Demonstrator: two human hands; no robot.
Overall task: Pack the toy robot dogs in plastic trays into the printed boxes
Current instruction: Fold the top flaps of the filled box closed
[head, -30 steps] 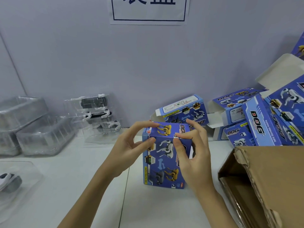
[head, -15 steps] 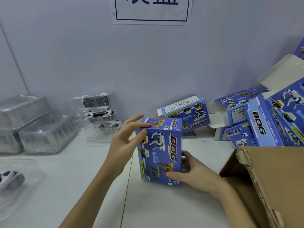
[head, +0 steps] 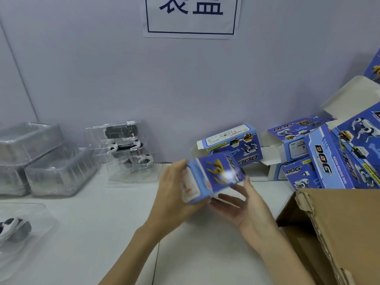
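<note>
Above the table (head: 205, 254), mid-frame | we held the printed box (head: 213, 178) tilted, off the surface | left hand (head: 174, 194) gripping its end | right hand (head: 244, 204) spread beneath, fingers straight

**Both hands raised, fingers at work**

The left hand (head: 174, 194) grips the printed box (head: 213, 178), fingers curled behind it. The right hand (head: 244, 206) lies palm-up beneath, fingers spread straight, fingertips touching the underside. Both forearms reach in from below.
</note>
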